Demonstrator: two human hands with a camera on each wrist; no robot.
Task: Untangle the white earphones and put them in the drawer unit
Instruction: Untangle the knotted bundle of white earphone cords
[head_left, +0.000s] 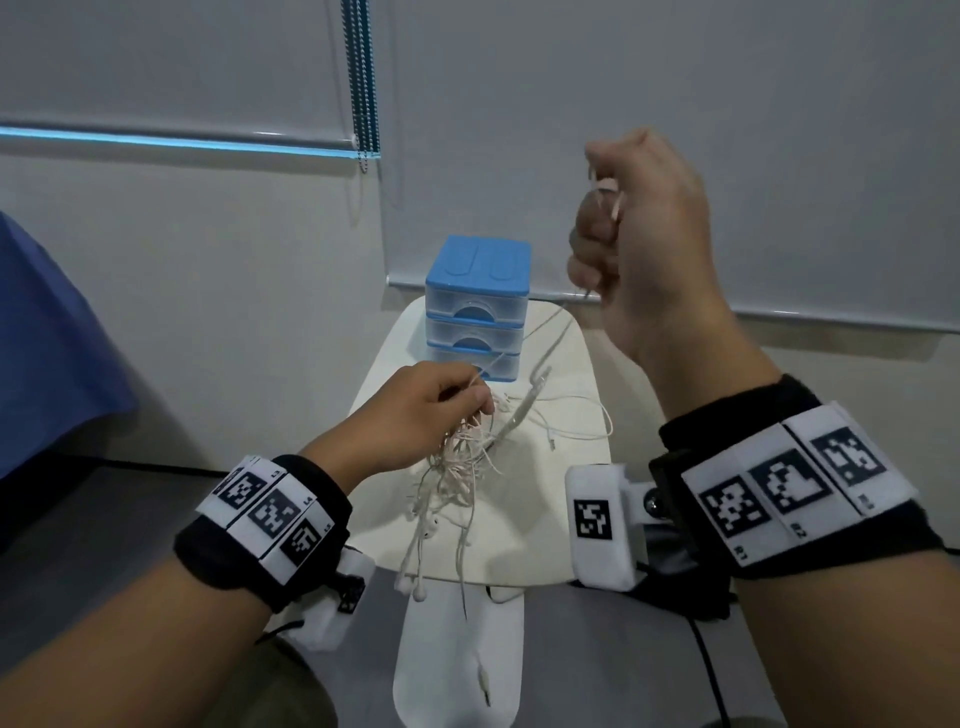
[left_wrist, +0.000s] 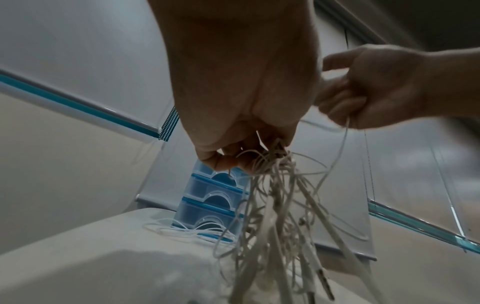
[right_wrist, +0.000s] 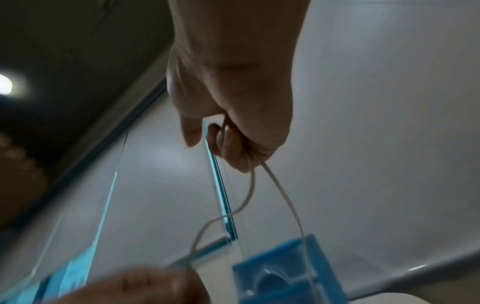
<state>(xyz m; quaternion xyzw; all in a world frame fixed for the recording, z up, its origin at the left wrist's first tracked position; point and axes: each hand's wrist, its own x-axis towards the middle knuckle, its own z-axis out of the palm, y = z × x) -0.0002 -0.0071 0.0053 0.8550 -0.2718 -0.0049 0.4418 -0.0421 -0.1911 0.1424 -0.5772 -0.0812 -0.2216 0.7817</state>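
A person's left hand (head_left: 415, 410), low and left of centre in the head view, pinches the top of a tangled bunch of white earphones (head_left: 457, 467) so that the cords and earbuds dangle over the near edge of a small white surface (head_left: 545, 530). The right hand (head_left: 639, 239), raised to the upper right of the frame, is curled tightly round a single strand (head_left: 550, 343) drawn out of that bunch; the left wrist view shows the cord leaving the bottom of the right fist (left_wrist: 376, 88) and slanting down to the knot below the left fingers (left_wrist: 226, 160). The strand's long axis therefore runs diagonally, from the high right hand down and leftward to the low left hand, and any further separation looks to depend on pulling along that line while the left hand anchors the mass. More loose loops of white cord lie on the surface just in front of the blue drawer unit (head_left: 478, 306), which stands at the far end of the surface, centre frame, with all three clear drawers pushed in. The left hand is the nearer of the two to the unit. The untangling appears to be under way, and nothing has yet gone into a drawer.
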